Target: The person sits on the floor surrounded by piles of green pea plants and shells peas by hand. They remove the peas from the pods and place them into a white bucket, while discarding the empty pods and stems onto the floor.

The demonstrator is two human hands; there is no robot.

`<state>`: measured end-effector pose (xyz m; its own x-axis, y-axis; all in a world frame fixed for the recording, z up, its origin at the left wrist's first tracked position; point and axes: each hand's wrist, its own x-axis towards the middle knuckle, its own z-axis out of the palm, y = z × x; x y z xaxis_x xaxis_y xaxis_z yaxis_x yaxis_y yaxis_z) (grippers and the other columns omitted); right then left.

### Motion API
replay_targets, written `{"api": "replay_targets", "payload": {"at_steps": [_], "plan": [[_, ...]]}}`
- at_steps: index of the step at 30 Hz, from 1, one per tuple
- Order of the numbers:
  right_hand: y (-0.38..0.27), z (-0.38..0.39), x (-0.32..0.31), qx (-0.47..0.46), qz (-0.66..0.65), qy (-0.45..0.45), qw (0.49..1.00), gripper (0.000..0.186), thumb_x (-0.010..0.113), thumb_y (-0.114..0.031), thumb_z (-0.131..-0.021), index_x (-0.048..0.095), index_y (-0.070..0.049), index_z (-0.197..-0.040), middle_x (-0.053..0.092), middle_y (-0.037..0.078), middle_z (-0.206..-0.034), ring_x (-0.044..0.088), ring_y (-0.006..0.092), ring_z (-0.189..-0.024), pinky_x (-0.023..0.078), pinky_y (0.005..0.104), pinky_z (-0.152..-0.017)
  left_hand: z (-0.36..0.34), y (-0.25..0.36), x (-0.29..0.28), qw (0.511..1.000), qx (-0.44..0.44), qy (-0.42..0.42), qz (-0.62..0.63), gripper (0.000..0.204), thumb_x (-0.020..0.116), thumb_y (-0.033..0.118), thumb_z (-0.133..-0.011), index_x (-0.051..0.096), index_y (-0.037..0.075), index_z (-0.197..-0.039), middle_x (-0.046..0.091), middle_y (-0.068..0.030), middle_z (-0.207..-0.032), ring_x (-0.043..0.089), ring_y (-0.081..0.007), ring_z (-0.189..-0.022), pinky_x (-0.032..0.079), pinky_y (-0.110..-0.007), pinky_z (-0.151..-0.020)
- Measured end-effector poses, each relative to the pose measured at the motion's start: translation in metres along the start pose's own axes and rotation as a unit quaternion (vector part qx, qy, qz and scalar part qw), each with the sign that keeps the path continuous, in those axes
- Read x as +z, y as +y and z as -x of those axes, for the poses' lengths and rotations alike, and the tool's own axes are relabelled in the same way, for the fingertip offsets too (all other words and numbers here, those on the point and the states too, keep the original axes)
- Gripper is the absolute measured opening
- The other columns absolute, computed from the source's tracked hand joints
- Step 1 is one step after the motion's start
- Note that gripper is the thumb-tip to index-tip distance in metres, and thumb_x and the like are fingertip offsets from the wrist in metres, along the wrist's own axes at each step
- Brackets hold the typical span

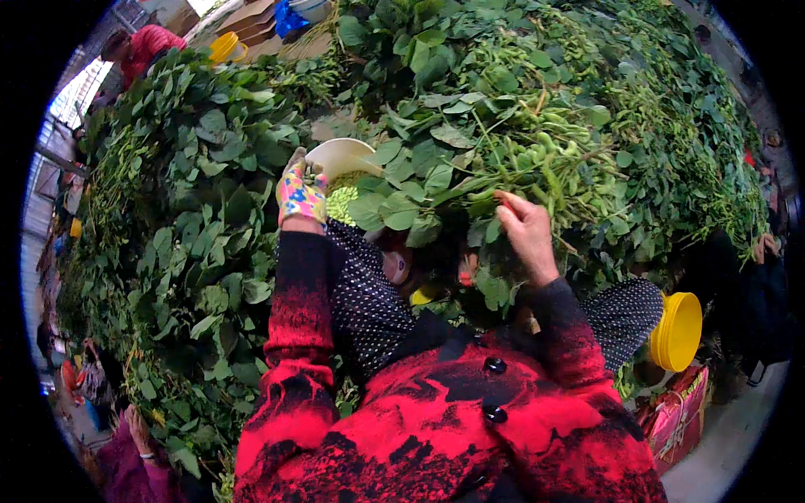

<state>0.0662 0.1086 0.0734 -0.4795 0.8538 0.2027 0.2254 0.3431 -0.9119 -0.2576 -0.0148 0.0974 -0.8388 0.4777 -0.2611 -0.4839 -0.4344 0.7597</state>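
My left hand (302,191), in a floral fabric glove, is beside a white tub (345,151). Its fingers are curled together next to the rim, and whatever they may hold is too small to make out. Shelled green beans (341,204) lie in the tub, partly covered by leaves. Over my lap and in front of me spreads a heap of cut bean plants (428,180) with leaves and pods. My bare right hand (527,233) is at the edge of this heap, thumb and forefinger pinched on a green bean pod (482,195). More pods (549,163) hang just beyond it.
Tall piles of leafy plants (193,251) stand on both sides. At my right are a yellow bucket (681,331) and a red box (677,415). A person in red (151,46) works at the far left, near another yellow bucket (225,48); a purple sleeve (138,465) shows lower left.
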Motion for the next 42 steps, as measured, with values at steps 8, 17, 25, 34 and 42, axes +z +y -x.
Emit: {"api": "replay_targets", "payload": {"at_steps": [8, 17, 25, 34, 42], "plan": [[0.007, 0.004, -0.013, -0.026, 0.064, 0.008, 0.998, 0.028, 0.057, -0.011, -0.074, 0.059, 0.000, -0.099, 0.063, 0.015, -0.083, 0.061, 0.0212, -0.071, 0.046, 0.0277, -0.065, -0.052, -0.006, -0.038, 0.950, 0.151, -0.061, -0.266, 0.024, 0.051, 0.013, -0.083, 0.051, -0.001, -0.103, 0.054, -0.0081, -0.079, 0.051, -0.0193, -0.074, 0.044, -0.034, -0.071], [0.001, -0.001, -0.018, 0.047, 0.052, -0.054, 0.996, 0.046, 0.058, -0.010, -0.070, 0.050, -0.003, -0.116, 0.052, 0.003, -0.063, 0.044, 0.0071, -0.055, 0.039, 0.0228, -0.053, -0.065, 0.029, -0.018, 0.885, 0.117, 0.026, -0.450, 0.081, 0.082, 0.009, -0.045, 0.046, 0.000, -0.117, 0.050, -0.0118, -0.117, 0.048, -0.0230, -0.108, 0.039, -0.030, -0.092], [0.000, -0.004, -0.027, 0.104, -0.115, -0.078, 0.985, 0.048, 0.057, -0.004, -0.074, 0.046, -0.001, -0.120, 0.053, -0.004, -0.077, 0.041, 0.0020, -0.058, 0.037, 0.0172, -0.052, 0.102, -0.070, 0.055, 0.923, -0.068, -0.243, -0.291, 0.023, 0.053, 0.011, -0.078, 0.056, 0.001, -0.099, 0.060, -0.0067, -0.074, 0.053, -0.0125, -0.050, 0.041, -0.022, -0.040], [0.007, 0.006, -0.029, -0.055, 0.224, -0.051, 0.972, 0.040, 0.059, -0.016, -0.073, 0.053, -0.015, -0.113, 0.060, 0.013, -0.095, 0.059, 0.0285, -0.080, 0.046, 0.0333, -0.071, 0.127, -0.166, 0.066, 0.752, 0.227, -0.283, -0.550, 0.038, 0.057, 0.018, -0.077, 0.052, 0.005, -0.112, 0.055, -0.0171, -0.108, 0.053, -0.0287, -0.100, 0.041, -0.032, -0.085], [-0.004, 0.004, -0.037, -0.068, 0.349, -0.068, 0.932, 0.031, 0.056, -0.018, -0.074, 0.055, -0.019, -0.104, 0.061, 0.010, -0.084, 0.058, 0.0307, -0.075, 0.046, 0.0397, -0.064, 0.115, -0.155, 0.094, 0.695, 0.217, -0.309, -0.612, 0.030, 0.060, 0.030, -0.071, 0.063, 0.009, -0.092, 0.058, -0.0123, -0.099, 0.054, -0.0277, -0.092, 0.042, -0.034, -0.078]]}}
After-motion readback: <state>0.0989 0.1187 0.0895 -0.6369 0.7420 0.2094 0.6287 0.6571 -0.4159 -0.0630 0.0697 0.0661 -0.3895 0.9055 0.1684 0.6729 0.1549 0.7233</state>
